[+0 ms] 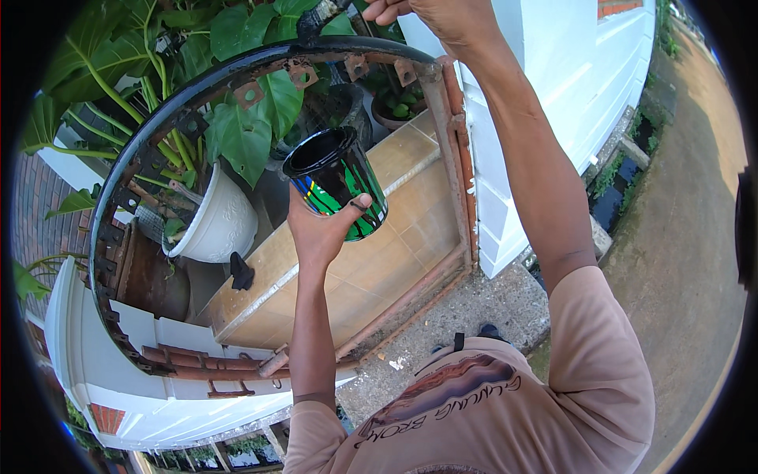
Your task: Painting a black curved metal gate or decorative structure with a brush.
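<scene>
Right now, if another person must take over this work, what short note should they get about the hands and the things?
Left hand: holds the open paint can, green and black, paint run down its side.
Right hand: raised at the top of the metal frame, fingers closed; whether it holds a brush is cut off from view.
Frame: the curved outer band looks black; the straight bars and small brackets look rusty brown.
Behind it: a white plant pot on a tiled step.
</scene>
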Demonstrator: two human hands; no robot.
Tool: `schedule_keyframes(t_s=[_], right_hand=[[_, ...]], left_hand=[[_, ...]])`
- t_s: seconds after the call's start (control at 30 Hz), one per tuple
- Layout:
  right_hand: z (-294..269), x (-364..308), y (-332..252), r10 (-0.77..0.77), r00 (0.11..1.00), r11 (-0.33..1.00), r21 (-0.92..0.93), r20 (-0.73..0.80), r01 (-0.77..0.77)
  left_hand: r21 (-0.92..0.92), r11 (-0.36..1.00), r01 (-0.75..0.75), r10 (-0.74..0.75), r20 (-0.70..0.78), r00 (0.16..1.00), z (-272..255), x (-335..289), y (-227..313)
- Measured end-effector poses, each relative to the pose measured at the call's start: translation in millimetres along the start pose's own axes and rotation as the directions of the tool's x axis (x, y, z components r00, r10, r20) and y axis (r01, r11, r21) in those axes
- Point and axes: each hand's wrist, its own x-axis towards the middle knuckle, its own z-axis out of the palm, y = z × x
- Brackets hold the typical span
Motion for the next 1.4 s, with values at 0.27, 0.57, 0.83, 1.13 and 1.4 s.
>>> schedule_keyframes(t_s=[0.27, 0.57, 0.83, 1.13, 1.4], right_hand=[[-77.4, -51.0, 25.7, -0.19, 0.959, 0.891, -0.447, -0.212, 0.078], [-32.1, -0.4, 33.4, 0.039, 0.995, 0.989, -0.139, -0.092, -0.052], [-2.8, 43.0, 48.0, 0.236, 0.972, 0.971, 0.048, -0.009, -0.235], [-22.8, 57.5, 30.4, 0.265, 0.957, 0.954, -0.112, -0.12, -0.278], [108.6, 36.7, -38.5, -0.325, 0.849, 0.301, -0.806, 0.416, 0.51]], left_hand=[[0.023, 1.0, 0.013, -0.013, -0.006, 1.0, -4.7, -0.4, -7.1], [0.007, 1.0, -0.018, 0.018, 0.01, 1.0, -1.2, 0.0, -8.7], [-0.016, 0.999, -0.03, 0.03, -0.001, 1.0, -4.4, 0.7, -3.9], [-0.026, 1.0, 0.009, -0.01, -0.029, 1.0, -14.4, -3.2, -12.9], [0.064, 0.997, 0.042, -0.04, -0.032, 0.999, -33.2, -9.0, -14.5]])
